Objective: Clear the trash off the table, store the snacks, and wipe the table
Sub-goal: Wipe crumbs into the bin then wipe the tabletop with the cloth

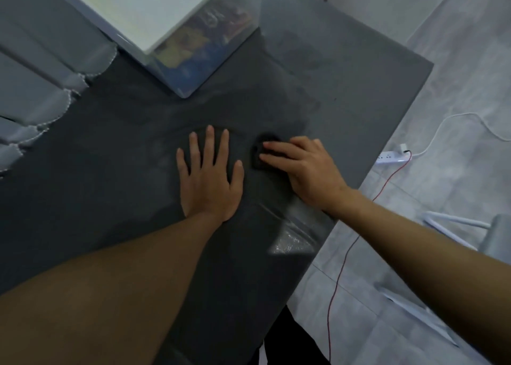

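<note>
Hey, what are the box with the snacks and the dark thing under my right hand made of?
The box looks like clear glossy plastic with an opaque white lid: colourful snack packs show through its wall. The dark pad under the right hand looks soft and matt, cloth or sponge; too blurred to tell which.

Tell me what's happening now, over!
Left hand flat on table. Right hand presses dark cloth. Lidded snack box beyond, nothing blocking.
</note>
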Motion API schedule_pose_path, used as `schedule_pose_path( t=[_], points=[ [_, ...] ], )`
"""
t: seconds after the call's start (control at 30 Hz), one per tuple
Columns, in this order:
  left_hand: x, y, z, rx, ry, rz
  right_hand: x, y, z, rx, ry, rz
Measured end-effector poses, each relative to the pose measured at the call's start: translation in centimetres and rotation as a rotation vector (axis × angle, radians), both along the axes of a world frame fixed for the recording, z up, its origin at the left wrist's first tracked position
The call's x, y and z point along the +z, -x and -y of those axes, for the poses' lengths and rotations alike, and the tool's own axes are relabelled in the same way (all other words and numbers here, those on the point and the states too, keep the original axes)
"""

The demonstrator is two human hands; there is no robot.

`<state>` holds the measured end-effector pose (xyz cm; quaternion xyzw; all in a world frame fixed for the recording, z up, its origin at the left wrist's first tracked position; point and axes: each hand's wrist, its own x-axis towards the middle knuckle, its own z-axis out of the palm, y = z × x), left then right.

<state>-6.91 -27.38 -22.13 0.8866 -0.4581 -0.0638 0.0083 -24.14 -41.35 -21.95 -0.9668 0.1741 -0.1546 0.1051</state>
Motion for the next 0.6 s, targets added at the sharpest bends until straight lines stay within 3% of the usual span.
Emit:
schedule_pose_path(
  t=[0.07,0.2,0.27,0.37,0.47,0.53,0.6],
  points=[
    [0.0,-0.1,0.0,-0.003,-0.001,-0.006,0.0,-1.3,3.1,-0.117,0.041,-0.012],
    [0.0,0.0,0.1,-0.004,0.011,-0.014,0.3,-5.6,6.5,-0.589,-0.148,0.013],
    [-0.1,-0.1,0.1,-0.001,0.007,-0.016,0.3,-7.0,5.0,-0.540,-0.141,0.016],
    [0.0,-0.1,0.1,0.002,-0.009,-0.002,-0.2,-7.0,2.6,-0.156,-0.067,0.019],
    [0.1,0.0,0.1,0.001,-0.017,-0.008,0.0,-7.6,5.0,0.020,-0.019,-0.012],
    [0.1,-0.1,0.0,0.002,-0.024,-0.010,0.1,-9.1,7.7,-0.071,0.017,-0.059],
    [0.1,-0.2,0.0,0.000,-0.036,-0.009,0.6,-11.1,9.7,-0.312,-0.045,-0.102]
  ],
)
